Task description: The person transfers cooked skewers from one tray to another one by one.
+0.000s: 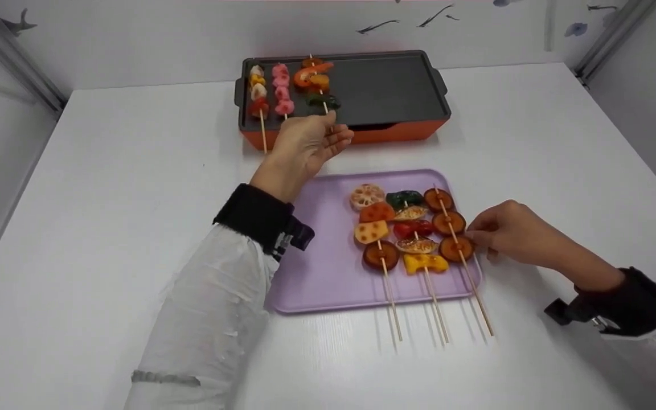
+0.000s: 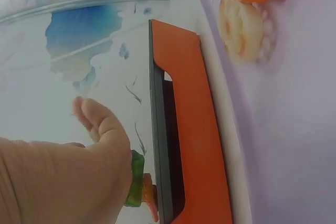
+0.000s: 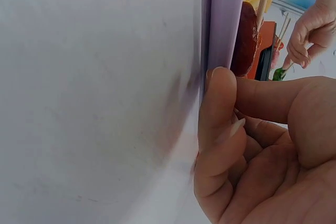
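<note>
Over the front edge of the grill (image 1: 390, 85), my left hand (image 1: 311, 142) pinches the stick of a skewer with a shrimp (image 1: 305, 75) and a green pepper piece (image 1: 323, 101). That skewer lies along the grill plate, right of a pink skewer (image 1: 282, 91) and a mixed skewer (image 1: 258, 94). My right hand (image 1: 510, 233) pinches the right rim of the purple tray (image 1: 328, 285) between thumb and fingers, as the right wrist view shows. Beside it on the tray lies a skewer of brown round slices (image 1: 448, 223).
Two more skewers lie on the tray, one with a lotus root slice (image 1: 367, 196), one with a yellow pepper piece (image 1: 425, 263). Their sticks overhang the tray's near edge. A patterned wall panel (image 1: 146, 40) stands behind the grill on the white table (image 1: 106, 228).
</note>
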A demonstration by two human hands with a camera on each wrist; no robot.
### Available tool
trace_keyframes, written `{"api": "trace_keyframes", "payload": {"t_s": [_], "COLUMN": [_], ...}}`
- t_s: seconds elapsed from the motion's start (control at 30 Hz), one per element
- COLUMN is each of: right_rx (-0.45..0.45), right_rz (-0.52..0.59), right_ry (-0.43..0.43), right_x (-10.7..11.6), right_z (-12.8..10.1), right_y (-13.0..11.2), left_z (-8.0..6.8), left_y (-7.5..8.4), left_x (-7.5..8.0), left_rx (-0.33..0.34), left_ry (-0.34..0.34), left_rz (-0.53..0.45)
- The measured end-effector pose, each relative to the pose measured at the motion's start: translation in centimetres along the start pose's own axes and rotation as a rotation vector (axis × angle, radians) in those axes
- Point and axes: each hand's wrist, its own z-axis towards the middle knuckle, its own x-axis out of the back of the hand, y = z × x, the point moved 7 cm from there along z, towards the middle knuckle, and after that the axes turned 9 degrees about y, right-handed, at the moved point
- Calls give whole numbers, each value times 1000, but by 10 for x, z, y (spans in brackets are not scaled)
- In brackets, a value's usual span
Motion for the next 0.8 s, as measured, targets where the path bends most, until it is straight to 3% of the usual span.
{"api": "trace_keyframes", "payload": {"t_s": [0.2,0.43,0.6,0.8], "right_rx": [12,13,18,11], "right_rz": [-8,-9,-10,-15], "right_ry": [8,8,10,11], "right_x": [2,1,1,3], "right_z": [-2,-1,-1,-1], "right_y": [0,0,0,-1], "left_z": [6,9,0,-23], "left_y": [10,13,16,20], "left_x": [3,5,3,0], "left_rx": [-29,-80,-132,-185], "left_ry": [9,-30,-49,-124], "left_rz": [-1,99,218,232]}}
